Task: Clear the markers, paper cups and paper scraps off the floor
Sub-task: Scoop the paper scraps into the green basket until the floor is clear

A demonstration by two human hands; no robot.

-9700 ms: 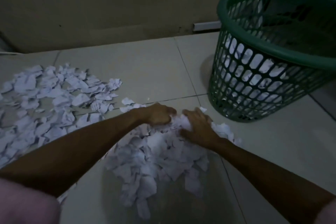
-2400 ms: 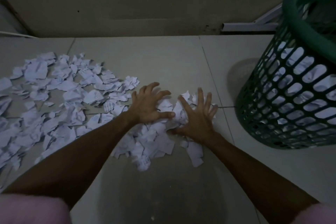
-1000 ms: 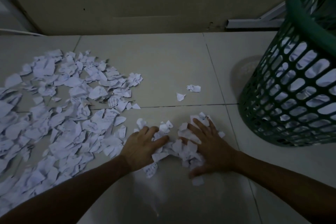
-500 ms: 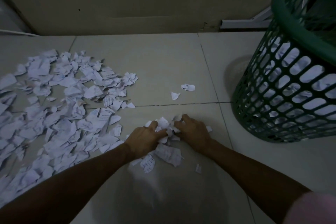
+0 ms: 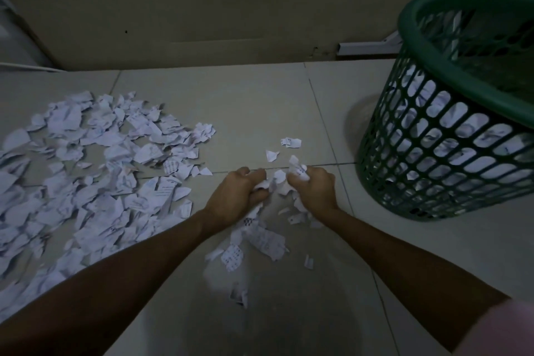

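With both hands curled around one small bunch of paper scraps [image 5: 281, 182] just left of the green basket [image 5: 450, 136], left hand [image 5: 238, 196] and right hand [image 5: 313, 186] should squeeze together and cup from below so nothing sheds on the lift. Loose bits [image 5: 260, 243] lie nearer the person than the basket, the big pile [image 5: 95, 179] far left of it; path looks unobstructed, high rim is the only hurdle.
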